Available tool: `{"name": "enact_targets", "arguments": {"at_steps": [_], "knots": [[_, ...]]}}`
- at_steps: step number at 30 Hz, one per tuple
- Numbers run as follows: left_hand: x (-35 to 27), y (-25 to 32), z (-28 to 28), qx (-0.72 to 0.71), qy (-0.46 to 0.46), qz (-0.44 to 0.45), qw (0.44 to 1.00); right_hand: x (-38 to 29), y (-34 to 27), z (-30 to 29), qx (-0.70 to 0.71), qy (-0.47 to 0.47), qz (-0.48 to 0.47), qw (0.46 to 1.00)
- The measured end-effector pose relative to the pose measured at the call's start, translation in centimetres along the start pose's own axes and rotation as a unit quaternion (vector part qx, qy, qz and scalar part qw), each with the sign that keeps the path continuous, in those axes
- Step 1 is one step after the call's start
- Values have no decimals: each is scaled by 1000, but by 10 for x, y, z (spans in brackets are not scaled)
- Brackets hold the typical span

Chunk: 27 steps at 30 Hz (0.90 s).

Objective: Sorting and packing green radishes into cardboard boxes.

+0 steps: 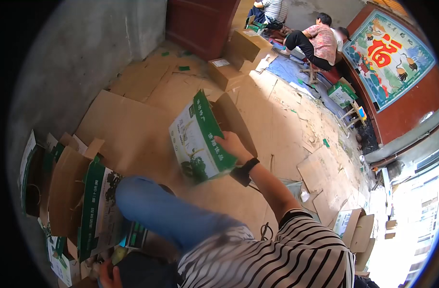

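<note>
My right hand point(233, 145), with a dark band on its wrist, grips the top edge of a green and white printed cardboard carton point(201, 138). The carton is tilted above the cardboard-covered floor, and a brown flap stands out behind it. At the bottom left, my left hand point(109, 274) shows only in part, cut off by the picture's rim. Whether it holds anything is hidden. Just above it lies a yellowish-green roundish item point(119, 255). Beside my knee stands another open green and white carton point(97, 212), its brown flap raised.
More printed cartons point(34, 172) lean along the left wall. Plain brown boxes point(224, 73) stand by a dark red door point(201, 25). At the back, several people point(322, 46) sit low near a blue sheet point(286, 70). Flattened cardboard point(133, 126) covers the floor.
</note>
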<state>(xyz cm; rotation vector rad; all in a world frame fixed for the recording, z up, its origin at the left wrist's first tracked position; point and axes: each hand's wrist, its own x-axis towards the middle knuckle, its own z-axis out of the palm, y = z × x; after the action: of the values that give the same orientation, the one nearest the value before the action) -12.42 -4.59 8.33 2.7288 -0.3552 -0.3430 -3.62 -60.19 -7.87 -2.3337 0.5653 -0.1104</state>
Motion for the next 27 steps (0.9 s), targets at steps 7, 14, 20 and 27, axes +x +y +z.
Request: {"name": "enact_targets", "arguments": {"at_steps": [7, 14, 20, 27], "knots": [[-4, 11, -3, 1, -8, -100, 995, 3, 1, 6, 23, 3, -8, 1000], [-7, 2, 1, -45, 6, -53, 998, 1, 2, 5, 28, 11, -7, 1000], [-10, -3, 5, -86, 7, -76, 993, -3, -8, 0, 14, -2, 2, 1000], [-8, 4, 1, -71, -29, -153, 985, -2, -4, 4, 35, 9, -20, 999]]}}
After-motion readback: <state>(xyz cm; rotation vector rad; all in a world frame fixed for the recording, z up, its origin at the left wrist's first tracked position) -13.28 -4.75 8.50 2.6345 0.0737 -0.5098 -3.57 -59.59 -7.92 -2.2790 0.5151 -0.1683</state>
